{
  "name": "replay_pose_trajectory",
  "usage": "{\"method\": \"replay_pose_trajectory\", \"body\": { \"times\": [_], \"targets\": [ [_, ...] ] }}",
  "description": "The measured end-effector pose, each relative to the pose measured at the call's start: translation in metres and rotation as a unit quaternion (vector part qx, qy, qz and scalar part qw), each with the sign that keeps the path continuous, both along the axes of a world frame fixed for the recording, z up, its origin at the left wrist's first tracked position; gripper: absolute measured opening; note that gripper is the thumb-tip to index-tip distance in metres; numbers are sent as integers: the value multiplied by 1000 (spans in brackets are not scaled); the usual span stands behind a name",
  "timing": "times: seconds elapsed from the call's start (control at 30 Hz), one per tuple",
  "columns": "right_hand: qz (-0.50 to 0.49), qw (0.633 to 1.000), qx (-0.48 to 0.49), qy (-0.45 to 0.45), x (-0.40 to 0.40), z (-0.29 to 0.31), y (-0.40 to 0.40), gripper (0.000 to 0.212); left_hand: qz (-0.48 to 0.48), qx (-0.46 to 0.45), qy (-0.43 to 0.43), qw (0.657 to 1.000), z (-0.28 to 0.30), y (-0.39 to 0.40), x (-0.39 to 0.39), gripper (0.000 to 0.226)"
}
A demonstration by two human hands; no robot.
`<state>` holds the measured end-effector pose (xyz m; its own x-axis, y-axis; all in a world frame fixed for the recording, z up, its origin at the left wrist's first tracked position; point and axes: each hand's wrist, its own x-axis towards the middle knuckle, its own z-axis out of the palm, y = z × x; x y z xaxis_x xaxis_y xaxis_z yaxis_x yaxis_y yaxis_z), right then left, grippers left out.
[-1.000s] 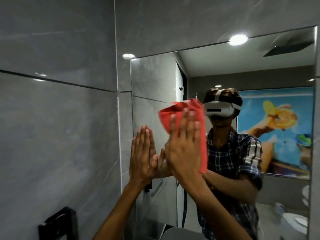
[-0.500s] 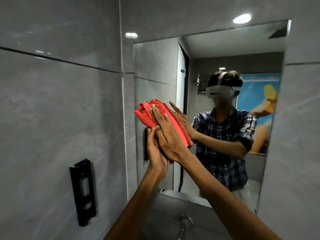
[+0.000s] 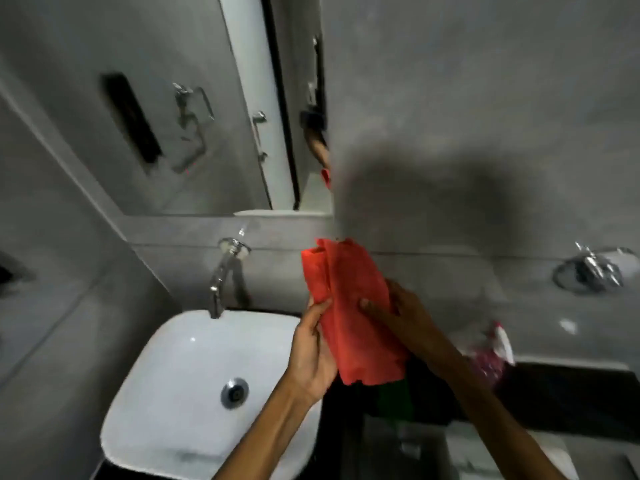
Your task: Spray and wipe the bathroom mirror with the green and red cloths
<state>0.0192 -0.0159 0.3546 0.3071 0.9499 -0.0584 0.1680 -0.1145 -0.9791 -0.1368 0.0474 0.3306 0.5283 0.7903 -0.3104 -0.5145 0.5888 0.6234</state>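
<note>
Both my hands hold the red cloth (image 3: pixel 349 306) upright over the counter, to the right of the basin. My left hand (image 3: pixel 311 351) grips its left edge from below. My right hand (image 3: pixel 398 317) lies against its right side with fingers across the fabric. A strip of the green cloth (image 3: pixel 394 398) shows on the dark counter just below the red one. The mirror (image 3: pixel 194 109) is above, at the upper left, well apart from the cloth. A blurred spray bottle (image 3: pixel 491 355) with a white top stands on the counter behind my right forearm.
A white basin (image 3: pixel 166 386) with a chrome tap (image 3: pixel 223 275) sits at the lower left. A black dispenser (image 3: pixel 10 271) hangs at the left edge. A chrome ring holder (image 3: pixel 592 268) is fixed to the grey wall on the right. The dark counter (image 3: pixel 571 393) runs to the right.
The view has dropped from the mirror down to the basin. My hands have brought the red cloth off the glass and down over the counter, both holding it.
</note>
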Motion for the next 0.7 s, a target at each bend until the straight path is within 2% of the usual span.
{"method": "replay_pose_trajectory", "body": {
  "times": [0.07,0.13,0.27,0.4,0.47,0.53,0.6,0.7],
  "targets": [
    [-19,989,-94,113,36,-61,-38,37,-41,-33,54,997,-53,-30,34,42],
    [-69,967,-153,194,63,-117,-72,42,-83,-53,123,988,-102,-54,64,46],
    [-135,943,-215,214,110,-214,-103,48,-160,-63,231,958,-192,-78,118,50],
    [-187,933,-265,156,143,-300,-97,35,-202,-83,286,933,-269,-75,162,40],
    [-181,939,-275,98,158,-335,-87,39,-217,-67,309,924,-302,-67,179,34],
    [-183,941,-284,34,169,-358,-79,50,-236,-61,305,921,-328,-59,192,39],
    [-190,940,-282,-18,173,-367,-74,58,-239,-31,299,924,-342,-52,199,46],
    [-183,945,-261,-68,156,-360,-81,56,-245,28,348,905,-341,-53,196,51]
  ]
}}
